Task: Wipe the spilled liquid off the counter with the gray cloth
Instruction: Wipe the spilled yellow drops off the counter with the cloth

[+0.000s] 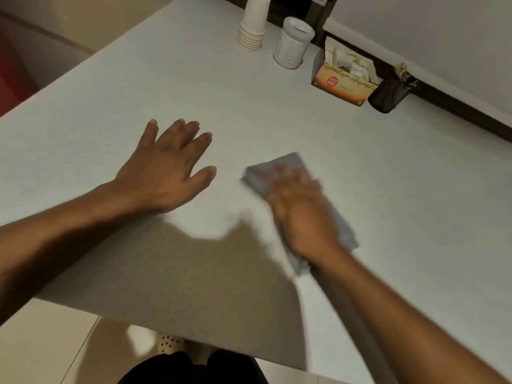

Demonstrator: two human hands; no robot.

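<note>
counter: broad pale speckled stone-look counter [277,120], filling most of the view, near edge running diagonally above a beige tiled floor [41,342]
shadow: dark patch cast across the counter's near part, below both forearms
left hand: bare left hand [163,173] palm-down on the counter, left of centre, fingers extended and loosely spread, thumb out to the right, gripping nothing
right hand: bare right hand [302,212] blurred, laid flat on top of the cloth, fingers pointing up-left and lying side by side, pressing down rather than pinching
cloth: folded gray cloth [274,169] flat on the counter right of centre, under the right hand, edges showing past the fingertips and beside the wrist
spill: no liquid discernible on the pale surface
tea box: open orange cardboard tea box [342,88] with paper sachets, near the back wall
tin: white cylindrical lidded tin [292,42] left of the box
cups: stack of upturned white paper cups [253,26] just left of the tin
holder: small black mesh cup [389,94] just right of the box
</note>
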